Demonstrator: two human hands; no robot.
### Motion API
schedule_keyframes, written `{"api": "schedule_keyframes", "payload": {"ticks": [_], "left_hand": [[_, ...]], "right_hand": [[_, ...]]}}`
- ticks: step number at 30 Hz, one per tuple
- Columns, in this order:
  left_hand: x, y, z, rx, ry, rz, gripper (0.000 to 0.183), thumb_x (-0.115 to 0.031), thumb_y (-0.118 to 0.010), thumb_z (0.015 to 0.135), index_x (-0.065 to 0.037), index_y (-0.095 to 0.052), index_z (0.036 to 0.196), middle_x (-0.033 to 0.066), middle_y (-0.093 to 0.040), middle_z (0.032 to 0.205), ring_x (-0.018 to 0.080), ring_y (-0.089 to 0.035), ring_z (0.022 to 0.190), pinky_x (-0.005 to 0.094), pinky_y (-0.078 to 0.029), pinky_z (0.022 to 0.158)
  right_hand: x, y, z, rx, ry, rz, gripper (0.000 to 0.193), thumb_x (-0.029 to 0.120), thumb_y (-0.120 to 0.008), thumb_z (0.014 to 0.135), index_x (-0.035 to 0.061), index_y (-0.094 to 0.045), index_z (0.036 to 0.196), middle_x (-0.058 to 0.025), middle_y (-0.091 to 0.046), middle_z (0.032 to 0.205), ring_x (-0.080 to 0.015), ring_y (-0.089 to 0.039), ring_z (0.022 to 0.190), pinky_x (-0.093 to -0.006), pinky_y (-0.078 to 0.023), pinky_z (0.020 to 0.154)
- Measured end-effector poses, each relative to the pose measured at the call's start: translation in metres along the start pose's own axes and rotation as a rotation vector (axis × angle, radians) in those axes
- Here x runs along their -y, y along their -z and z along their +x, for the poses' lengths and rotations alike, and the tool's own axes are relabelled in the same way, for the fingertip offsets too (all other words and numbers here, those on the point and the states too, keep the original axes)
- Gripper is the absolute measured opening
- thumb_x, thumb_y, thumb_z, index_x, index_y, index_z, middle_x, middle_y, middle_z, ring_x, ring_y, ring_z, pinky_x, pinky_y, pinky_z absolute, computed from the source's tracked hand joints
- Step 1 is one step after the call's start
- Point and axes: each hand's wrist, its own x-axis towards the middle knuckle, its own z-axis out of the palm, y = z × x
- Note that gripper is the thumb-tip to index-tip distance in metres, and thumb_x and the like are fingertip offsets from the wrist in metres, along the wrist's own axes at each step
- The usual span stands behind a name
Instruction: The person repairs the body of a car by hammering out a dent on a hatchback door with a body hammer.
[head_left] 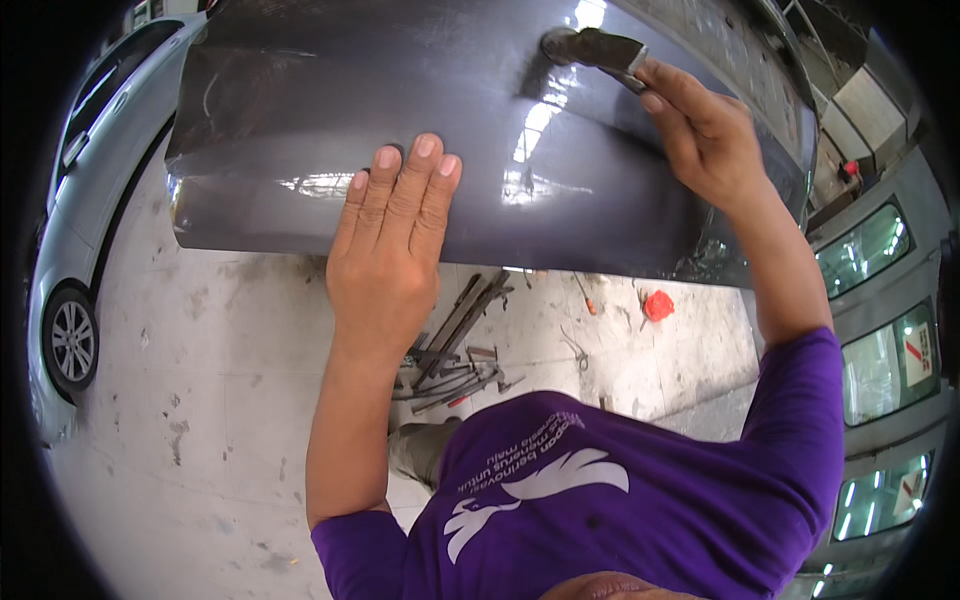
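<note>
A glossy dark grey car body panel [270, 110] stretches across the upper part of the view, in front of me. My left hand [395, 220] lies flat on its lower middle, fingers straight and close together, holding nothing. Toward the upper right, my right hand [705, 130] grips a dark metal hammer [600, 48] with a rounded end. The hammer's rounded end is over the panel's upper part; whether it touches the surface I cannot tell. Much of its handle is hidden by my fingers. Bright light reflections run down the panel between my hands.
Below the panel, long metal tools [465, 330] lie piled on the stained pale floor [220, 400]. A red object [657, 306] and an orange-handled tool [588, 300] lie further right. A light blue car [105, 190] stands at left; a grey vehicle [885, 330] with several windows at right.
</note>
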Motion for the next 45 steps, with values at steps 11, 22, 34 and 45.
{"api": "schedule_keyframes", "payload": {"ticks": [11, 22, 34, 45], "left_hand": [[-0.001, 0.003, -0.004, 0.028, -0.002, -0.014, 0.064, 0.015, -0.056, 0.077, -0.013, -0.061, 0.134, 0.0042, -0.056, 0.142, 0.0258, -0.051, 0.133, 0.044, -0.045, 0.107], [-0.001, 0.011, -0.003, 0.088, 0.003, 0.028, 0.045, 0.0, -0.058, 0.091, -0.017, -0.062, 0.133, 0.0014, -0.056, 0.142, 0.0223, -0.046, 0.138, 0.0396, -0.044, 0.108], [0.003, 0.013, -0.003, 0.22, -0.026, 0.04, 0.058, -0.003, -0.058, 0.086, -0.012, -0.051, 0.143, 0.0058, -0.046, 0.151, 0.0296, -0.041, 0.141, 0.0476, -0.038, 0.11], [0.024, 0.046, 0.11, 0.418, -0.333, 0.091, 0.093, -0.075, -0.054, 0.081, -0.013, -0.041, 0.15, 0.0068, -0.039, 0.156, 0.0422, -0.02, 0.148, 0.0599, -0.018, 0.115]], "right_hand": [[0.005, 0.0, 0.001, -0.141, 0.073, 0.104, 0.036, 0.009, -0.063, 0.093, 0.0146, -0.064, 0.129, -0.0112, -0.073, 0.102, -0.0267, -0.071, 0.086, -0.0317, -0.056, 0.076], [0.002, -0.006, 0.001, 0.025, -0.028, 0.026, 0.037, 0.006, -0.065, 0.091, 0.0146, -0.065, 0.128, -0.0097, -0.073, 0.092, -0.0247, -0.071, 0.075, -0.0317, -0.056, 0.069], [0.006, 0.023, -0.02, -0.209, -0.223, 0.501, 0.037, 0.015, -0.054, 0.101, 0.0026, -0.058, 0.135, -0.0019, -0.058, 0.072, -0.006, -0.05, 0.061, -0.022, -0.039, 0.055], [-0.011, 0.023, -0.212, -0.497, -0.608, 1.021, 0.047, 0.038, -0.051, 0.101, -0.0073, -0.054, 0.112, -0.004, -0.048, 0.054, -0.0072, -0.038, 0.04, -0.0211, -0.028, 0.038]]}}
